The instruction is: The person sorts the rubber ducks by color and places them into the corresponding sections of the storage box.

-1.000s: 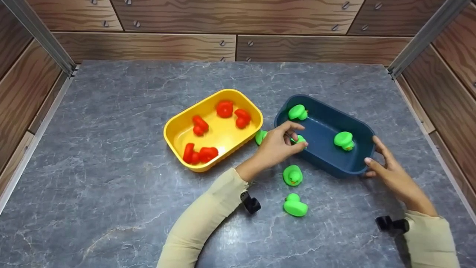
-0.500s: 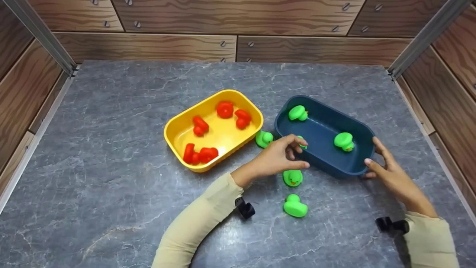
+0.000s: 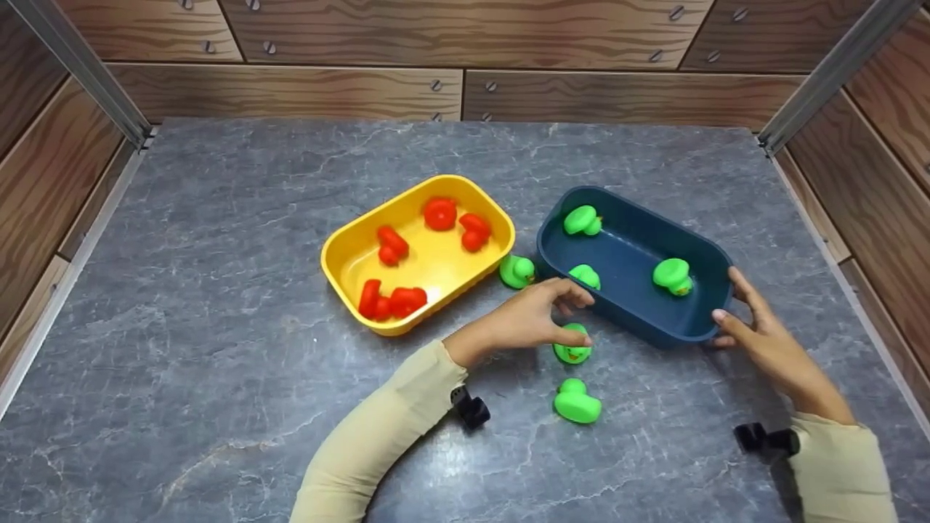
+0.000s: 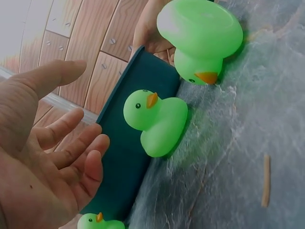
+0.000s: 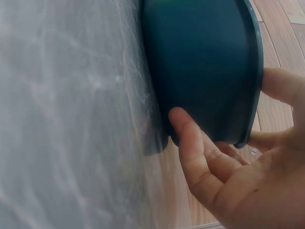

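My left hand (image 3: 534, 316) hovers with thumb and fingers spread apart and nothing between them. Below its thumb sits an upright green rubber duck (image 3: 574, 354), which the left wrist view shows whole as a green duck (image 4: 164, 124) beside the bin. Nearer the front, another green duck (image 3: 577, 402) lies tipped. A third green duck (image 3: 516, 271) stands between the two bins. My right hand (image 3: 770, 349) holds the right end of the dark blue bin (image 3: 639, 327), its fingers around the end wall in the right wrist view. Several green ducks (image 3: 672, 276) lie inside.
Left of the blue bin stands a yellow bin (image 3: 349, 243) with several red ducks (image 3: 439, 214) in it. Wood-patterned walls (image 3: 349, 91) enclose the grey marbled table (image 3: 218, 290) at the back and sides.
My left hand has drawn back from over the blue bin, toward the front and slightly left, to above the upright duck. A green duck now shows just inside the bin's near wall. The right hand stays put.
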Demonstrator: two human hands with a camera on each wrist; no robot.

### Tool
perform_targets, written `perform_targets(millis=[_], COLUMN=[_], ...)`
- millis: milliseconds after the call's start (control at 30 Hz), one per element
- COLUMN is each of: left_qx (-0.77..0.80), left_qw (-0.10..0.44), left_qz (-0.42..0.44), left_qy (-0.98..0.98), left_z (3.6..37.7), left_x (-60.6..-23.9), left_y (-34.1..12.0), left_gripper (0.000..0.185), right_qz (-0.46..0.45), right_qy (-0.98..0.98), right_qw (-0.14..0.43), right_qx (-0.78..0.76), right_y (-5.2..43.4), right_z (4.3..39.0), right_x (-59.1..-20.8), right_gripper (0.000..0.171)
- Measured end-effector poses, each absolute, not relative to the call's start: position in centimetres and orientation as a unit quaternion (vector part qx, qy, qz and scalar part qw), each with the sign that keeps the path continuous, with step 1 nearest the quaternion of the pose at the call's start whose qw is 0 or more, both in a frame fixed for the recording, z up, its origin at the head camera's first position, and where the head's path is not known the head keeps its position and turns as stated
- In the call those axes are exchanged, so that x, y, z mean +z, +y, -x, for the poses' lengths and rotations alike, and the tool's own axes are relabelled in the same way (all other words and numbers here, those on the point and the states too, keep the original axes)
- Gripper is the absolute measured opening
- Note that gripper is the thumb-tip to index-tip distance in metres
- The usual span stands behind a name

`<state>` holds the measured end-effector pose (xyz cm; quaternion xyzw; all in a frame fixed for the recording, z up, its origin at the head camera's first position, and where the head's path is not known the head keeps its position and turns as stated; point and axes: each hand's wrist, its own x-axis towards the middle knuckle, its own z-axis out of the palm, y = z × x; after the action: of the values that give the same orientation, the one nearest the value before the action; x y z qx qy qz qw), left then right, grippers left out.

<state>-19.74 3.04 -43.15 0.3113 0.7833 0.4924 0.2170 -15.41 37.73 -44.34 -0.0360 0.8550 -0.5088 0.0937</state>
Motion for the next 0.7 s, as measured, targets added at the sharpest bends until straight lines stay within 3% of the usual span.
perform_targets(millis=[700], left_qx=[0.338], left_qw=[0.236], left_qz=[-0.314], left_qy=[0.855], left_z=[20.6], left_x=[-44.3], left_y=[3.1], left_gripper=[0.069], right_qz=[0.043], right_qy=[0.849], right_qw=[0.103], right_qx=[-0.516], right_y=[37.8], right_z=[15.4], right_x=[-44.2], right_gripper=[0.074])
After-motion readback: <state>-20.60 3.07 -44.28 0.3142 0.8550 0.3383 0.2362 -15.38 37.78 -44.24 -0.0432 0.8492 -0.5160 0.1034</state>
